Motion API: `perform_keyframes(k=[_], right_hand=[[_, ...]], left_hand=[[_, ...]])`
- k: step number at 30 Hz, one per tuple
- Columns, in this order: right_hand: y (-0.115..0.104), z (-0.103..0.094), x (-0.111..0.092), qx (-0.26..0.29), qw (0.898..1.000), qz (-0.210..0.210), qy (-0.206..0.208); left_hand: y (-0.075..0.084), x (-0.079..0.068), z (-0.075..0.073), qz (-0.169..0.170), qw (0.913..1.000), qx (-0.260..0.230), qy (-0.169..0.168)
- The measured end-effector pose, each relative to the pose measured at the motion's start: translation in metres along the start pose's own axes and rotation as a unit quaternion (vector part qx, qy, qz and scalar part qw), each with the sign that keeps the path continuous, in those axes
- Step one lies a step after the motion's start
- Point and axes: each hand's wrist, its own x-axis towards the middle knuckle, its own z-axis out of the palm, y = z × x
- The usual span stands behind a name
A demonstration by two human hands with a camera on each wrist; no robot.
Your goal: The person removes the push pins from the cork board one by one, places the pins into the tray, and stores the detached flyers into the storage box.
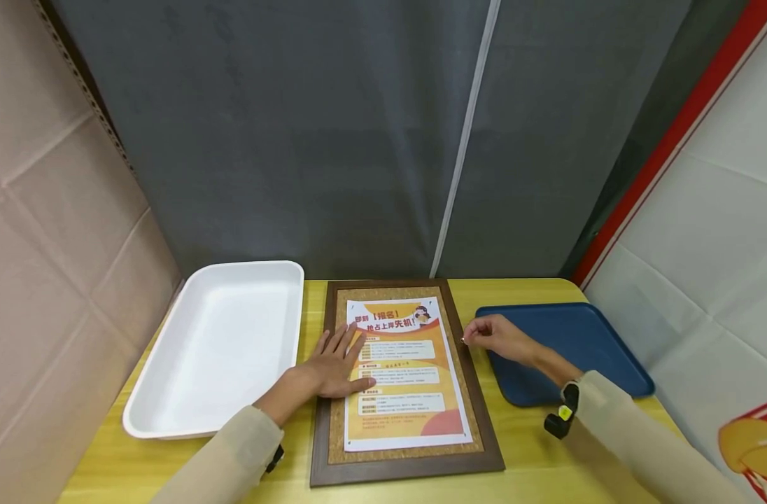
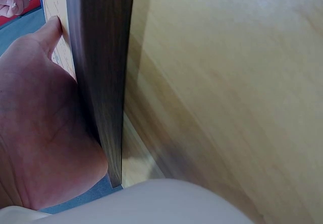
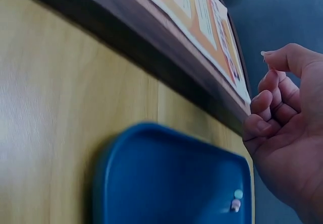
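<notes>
A printed orange-and-white poster (image 1: 415,413) lies on a cork board (image 1: 371,456) with a dark wooden frame (image 1: 409,474). My left hand (image 1: 337,367) rests spread on the poster's left side and the frame, palm down. To the right of the frame, my right hand (image 1: 500,337) pinches a tiny pushpin (image 3: 264,60) between thumb and fingertip; most of it is hidden. Small dark marks show at the poster's corners. Just beyond that hand is a blue tray (image 1: 585,350), with a green pushpin (image 3: 238,194) and a pink pushpin (image 3: 235,205) in it.
A white tray (image 1: 232,343) stands left of the board on the yellow wood-grain table (image 1: 535,462). Grey fabric (image 1: 283,140) closes off the back. Pale walls rise at both sides, the right one (image 1: 705,280) with a red border.
</notes>
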Motion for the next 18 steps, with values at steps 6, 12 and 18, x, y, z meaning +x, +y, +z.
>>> perform_keyframes(k=[6,12,18], right_hand=[[0.007,-0.013,-0.002,0.001,1.000,0.018,0.018],[0.016,-0.023,-0.006,-0.008,0.998,0.046,0.038],[0.025,-0.029,-0.010,-0.034,0.996,0.056,0.056]], left_hand=[[0.000,0.000,0.000,-0.002,1.0000,0.002,0.000],[0.000,0.000,0.000,-0.002,1.0000,0.001,0.000],[0.000,0.001,0.001,-0.002,1.0000,0.000,0.001]])
